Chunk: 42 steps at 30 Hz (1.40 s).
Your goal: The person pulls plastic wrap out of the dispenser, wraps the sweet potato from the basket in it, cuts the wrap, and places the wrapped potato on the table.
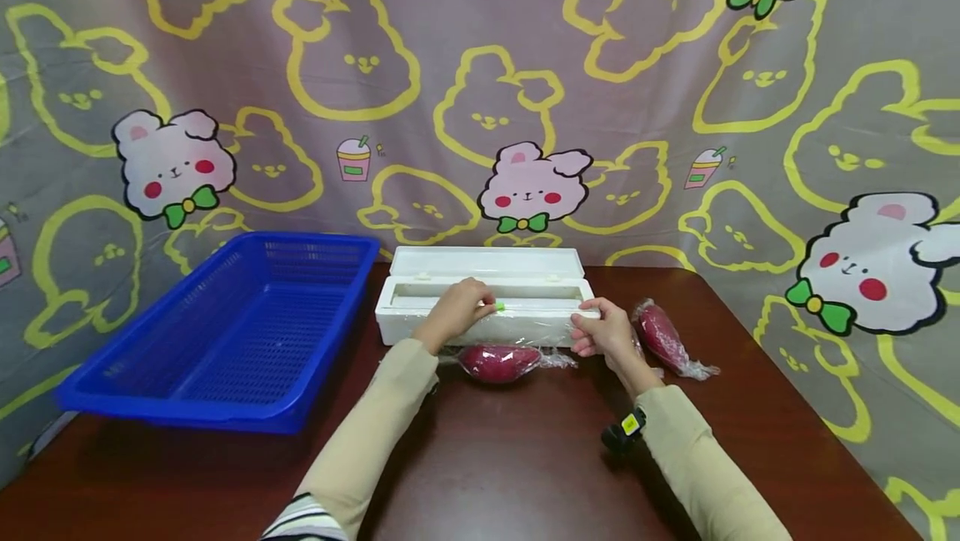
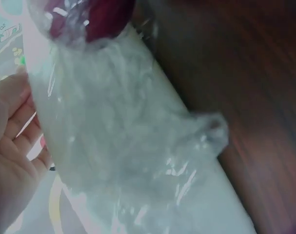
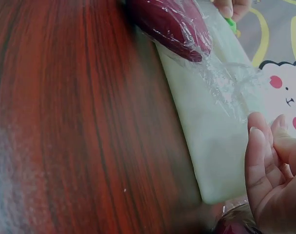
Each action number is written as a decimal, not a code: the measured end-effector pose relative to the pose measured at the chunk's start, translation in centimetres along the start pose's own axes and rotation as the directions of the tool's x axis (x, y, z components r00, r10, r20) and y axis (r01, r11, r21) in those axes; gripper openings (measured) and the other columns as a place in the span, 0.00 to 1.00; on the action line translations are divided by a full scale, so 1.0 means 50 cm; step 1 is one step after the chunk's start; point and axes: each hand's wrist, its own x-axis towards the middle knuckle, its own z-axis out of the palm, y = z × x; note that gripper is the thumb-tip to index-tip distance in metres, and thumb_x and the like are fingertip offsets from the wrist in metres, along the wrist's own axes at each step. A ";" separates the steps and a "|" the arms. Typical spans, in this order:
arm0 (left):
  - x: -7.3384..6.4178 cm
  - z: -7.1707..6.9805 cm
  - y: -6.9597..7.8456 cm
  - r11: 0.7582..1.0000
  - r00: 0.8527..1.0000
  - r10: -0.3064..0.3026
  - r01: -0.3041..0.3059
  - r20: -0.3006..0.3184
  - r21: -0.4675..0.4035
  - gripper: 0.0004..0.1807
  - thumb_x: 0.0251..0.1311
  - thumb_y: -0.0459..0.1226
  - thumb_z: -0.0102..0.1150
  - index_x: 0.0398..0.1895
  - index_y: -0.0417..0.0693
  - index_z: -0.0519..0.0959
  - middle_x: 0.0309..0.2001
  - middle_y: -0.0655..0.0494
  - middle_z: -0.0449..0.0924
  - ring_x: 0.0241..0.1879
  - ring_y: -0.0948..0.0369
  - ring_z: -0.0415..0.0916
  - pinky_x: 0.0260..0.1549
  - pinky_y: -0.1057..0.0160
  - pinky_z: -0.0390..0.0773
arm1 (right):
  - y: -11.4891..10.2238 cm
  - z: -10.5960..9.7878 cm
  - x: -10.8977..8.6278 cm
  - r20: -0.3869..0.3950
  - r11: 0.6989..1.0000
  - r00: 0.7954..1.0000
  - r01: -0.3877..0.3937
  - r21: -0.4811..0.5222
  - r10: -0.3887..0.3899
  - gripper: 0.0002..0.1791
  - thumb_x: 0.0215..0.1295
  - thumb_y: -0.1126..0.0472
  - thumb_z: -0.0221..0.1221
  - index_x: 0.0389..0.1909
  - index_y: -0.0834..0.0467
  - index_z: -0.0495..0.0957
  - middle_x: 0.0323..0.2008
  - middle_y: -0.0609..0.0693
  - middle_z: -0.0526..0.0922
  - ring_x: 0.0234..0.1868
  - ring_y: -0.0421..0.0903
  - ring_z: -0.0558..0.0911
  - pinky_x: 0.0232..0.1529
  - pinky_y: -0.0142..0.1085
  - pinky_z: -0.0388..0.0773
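Observation:
A white cling film dispenser box [image 1: 480, 328] stands on the table with its lid [image 1: 487, 260] raised at the back. My left hand [image 1: 461, 309] pinches a small green slider [image 1: 500, 307] on its top edge. My right hand [image 1: 607, 334] is at the box's right end, fingers bent, pinching the edge of the clear film [image 3: 230, 92] that hangs over the front. A dark red, oblong sweet potato [image 1: 498, 363] wrapped in film lies before the box. Another wrapped sweet potato [image 1: 663, 333] lies right of my right hand. In the left wrist view, crumpled film [image 2: 118, 141] covers the box's front.
A large blue plastic basket [image 1: 315, 391] stands at the left of the brown wooden table [image 1: 525, 458]. Behind the table hangs a cartoon-patterned cloth [image 1: 420, 132]. A dark strap device with a yellow tag [image 1: 630, 426] is on my right wrist.

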 end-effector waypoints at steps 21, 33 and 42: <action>-0.116 -0.060 -0.094 0.987 0.972 -0.138 0.151 -0.192 0.051 0.03 0.49 0.34 0.62 0.26 0.42 0.79 0.30 0.52 0.79 0.34 0.53 0.73 0.35 0.54 0.70 | -0.006 -0.013 0.004 0.023 0.999 0.999 -0.036 -0.037 0.037 0.15 0.59 0.67 0.56 0.44 0.66 0.64 0.14 0.53 0.78 0.10 0.44 0.77 0.11 0.36 0.74; -0.142 -0.067 -0.101 0.976 0.954 -0.188 0.209 -0.236 0.067 0.04 0.50 0.36 0.62 0.26 0.45 0.79 0.32 0.53 0.80 0.34 0.54 0.71 0.29 0.53 0.66 | -0.002 -0.003 0.001 0.025 0.998 0.998 -0.049 -0.049 0.050 0.15 0.60 0.67 0.56 0.44 0.65 0.64 0.14 0.53 0.77 0.10 0.44 0.76 0.11 0.35 0.73; -0.162 -0.079 -0.107 0.943 0.919 -0.273 0.315 -0.285 0.111 0.03 0.50 0.34 0.62 0.27 0.44 0.79 0.33 0.52 0.79 0.36 0.53 0.70 0.30 0.52 0.68 | -0.008 0.000 0.002 0.039 0.999 0.999 -0.032 -0.040 0.034 0.15 0.60 0.67 0.55 0.44 0.66 0.63 0.13 0.53 0.77 0.10 0.44 0.76 0.11 0.35 0.74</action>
